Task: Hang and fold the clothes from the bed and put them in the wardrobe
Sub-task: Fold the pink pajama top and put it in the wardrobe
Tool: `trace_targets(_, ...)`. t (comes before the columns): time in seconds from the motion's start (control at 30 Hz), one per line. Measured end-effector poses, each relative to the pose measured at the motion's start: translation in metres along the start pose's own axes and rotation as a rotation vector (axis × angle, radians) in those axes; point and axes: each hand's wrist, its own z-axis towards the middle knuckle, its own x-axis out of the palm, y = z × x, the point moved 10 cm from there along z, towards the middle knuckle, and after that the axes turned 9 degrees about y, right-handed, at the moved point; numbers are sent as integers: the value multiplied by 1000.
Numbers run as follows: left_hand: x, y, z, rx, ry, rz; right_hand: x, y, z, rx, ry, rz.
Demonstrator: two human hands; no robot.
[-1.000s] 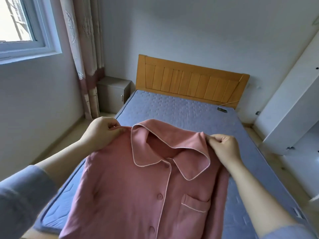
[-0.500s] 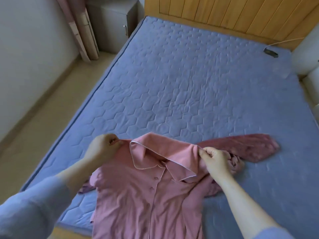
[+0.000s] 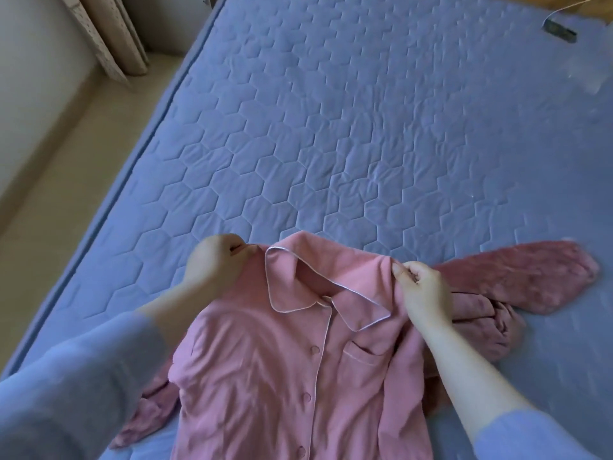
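A pink button-up pyjama shirt (image 3: pixel 265 366) with white piping and a chest pocket lies front-up on the near part of the blue quilted bed (image 3: pixel 331 144). My left hand (image 3: pixel 215 263) pinches its left shoulder beside the collar. My right hand (image 3: pixel 421 290) pinches the right shoulder. One sleeve (image 3: pixel 520 273) stretches out to the right on the mattress, bunched near my right wrist. The other sleeve (image 3: pixel 149 413) lies crumpled under my left forearm. The shirt's lower hem runs out of view at the bottom.
A small dark device with a cable (image 3: pixel 560 29) lies at the bed's far right corner. A curtain (image 3: pixel 112 38) hangs at the upper left above the beige floor (image 3: pixel 66 167) beside the bed's left edge. No wardrobe is in view.
The shirt went from held up in the air to laid on the mattress, and its right sleeve now spreads out. My view tilted down toward the bed. Both hands keep their pinch on the shoulders.
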Motion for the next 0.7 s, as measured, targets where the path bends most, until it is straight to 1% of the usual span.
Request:
trace_targets(0.07, 15, 2, 18, 14, 17, -4, 10, -8, 15, 42, -14, -6)
trace_targets(0.17, 40, 13, 42, 24, 76, -77, 32, -23, 36, 93, 30, -25)
trace_targets(0.27, 65, 38, 55, -5, 151, -156, 60, -29, 44, 92, 77, -128)
trace_targets(0.37, 78, 75, 58, -66, 154, -209, 82, -14, 36, -3, 39, -184)
trace_targets(0.47, 83, 111, 57, -124, 169, -194, 115, 12, 28, -122, 81, -201)
trace_targets(0.6, 87, 156, 49, -229, 224, -252, 169, 57, 21, -233, 253, -133)
trace_targets(0.7, 88, 182, 39, -273, 265, -261, 207, 86, 17, -281, 383, -146)
